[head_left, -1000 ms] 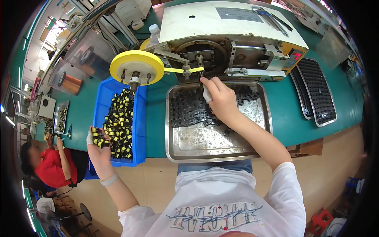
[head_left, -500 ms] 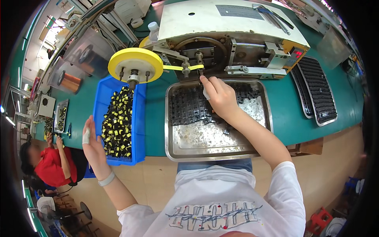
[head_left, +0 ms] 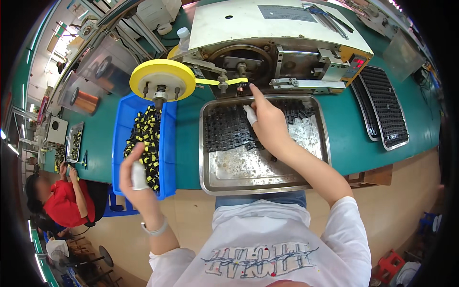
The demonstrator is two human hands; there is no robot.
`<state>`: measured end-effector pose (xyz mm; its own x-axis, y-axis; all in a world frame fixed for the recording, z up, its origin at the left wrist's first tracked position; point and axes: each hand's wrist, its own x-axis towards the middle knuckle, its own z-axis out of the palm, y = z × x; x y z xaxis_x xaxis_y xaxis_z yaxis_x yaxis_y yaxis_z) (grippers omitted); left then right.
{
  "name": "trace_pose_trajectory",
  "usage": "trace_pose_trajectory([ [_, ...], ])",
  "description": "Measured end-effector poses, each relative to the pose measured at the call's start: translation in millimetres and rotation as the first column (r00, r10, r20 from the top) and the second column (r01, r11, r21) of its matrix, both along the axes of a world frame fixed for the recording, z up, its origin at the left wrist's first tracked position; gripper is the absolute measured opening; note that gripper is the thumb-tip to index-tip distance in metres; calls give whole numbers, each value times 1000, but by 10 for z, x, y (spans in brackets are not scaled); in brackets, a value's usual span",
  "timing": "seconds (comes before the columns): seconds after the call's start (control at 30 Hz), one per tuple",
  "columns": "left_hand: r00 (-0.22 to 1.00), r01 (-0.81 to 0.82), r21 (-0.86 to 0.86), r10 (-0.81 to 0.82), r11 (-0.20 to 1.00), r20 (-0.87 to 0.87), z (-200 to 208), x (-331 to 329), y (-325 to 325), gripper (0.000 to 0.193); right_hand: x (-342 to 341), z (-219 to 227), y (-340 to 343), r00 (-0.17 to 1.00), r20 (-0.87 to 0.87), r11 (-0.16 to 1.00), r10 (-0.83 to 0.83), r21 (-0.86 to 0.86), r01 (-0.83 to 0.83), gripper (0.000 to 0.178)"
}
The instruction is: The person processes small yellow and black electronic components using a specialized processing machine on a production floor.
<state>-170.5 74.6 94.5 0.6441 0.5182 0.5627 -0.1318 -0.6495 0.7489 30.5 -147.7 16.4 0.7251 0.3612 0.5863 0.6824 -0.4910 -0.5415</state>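
Observation:
My right hand reaches up to the winding machine. Its index finger is stretched to a small black bobbin on the spindle, while the white-wrapped thumb stands apart. A yellow tape strip runs from the big yellow tape roll past a guide to that bobbin. My left hand, slightly blurred, hovers over the near left edge of the blue bin. Its fingers point up, apart from the white-wrapped thumb, and nothing shows in it. Yellow-taped black bobbins fill the bin.
Below the machine lies a metal tray with rows of black bobbins. Two more filled trays rest at the right. Copper wire spools stand at the far left, near a person in red. Tools lie on the machine.
My left hand has swung right, from the bin's outer left side to above its near end. My right index finger has straightened at the bobbin, and the thumb has dropped away from it.

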Motion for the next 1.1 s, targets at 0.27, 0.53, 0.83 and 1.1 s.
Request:
trace_pose_trajectory([
  [0.27,881,320,-744,-474,586,6,-408,890,-961,26,-95,21,-222,969,-248,986,5,162,37,17],
  [0.53,963,162,-978,-239,131,128,-828,1773,-1317,25,103,-413,-262,933,-354,945,-65,277,171,11],
  [0.83,826,472,-851,-222,-230,519,-930,1981,-1297,22,68,-304,-212,897,-439,918,-51,332,214,11],
  [1.1,902,419,-907,-99,-38,420,-956,1721,-1297,15,-39,-26,-34,851,-459,830,254,556,52,10],
])
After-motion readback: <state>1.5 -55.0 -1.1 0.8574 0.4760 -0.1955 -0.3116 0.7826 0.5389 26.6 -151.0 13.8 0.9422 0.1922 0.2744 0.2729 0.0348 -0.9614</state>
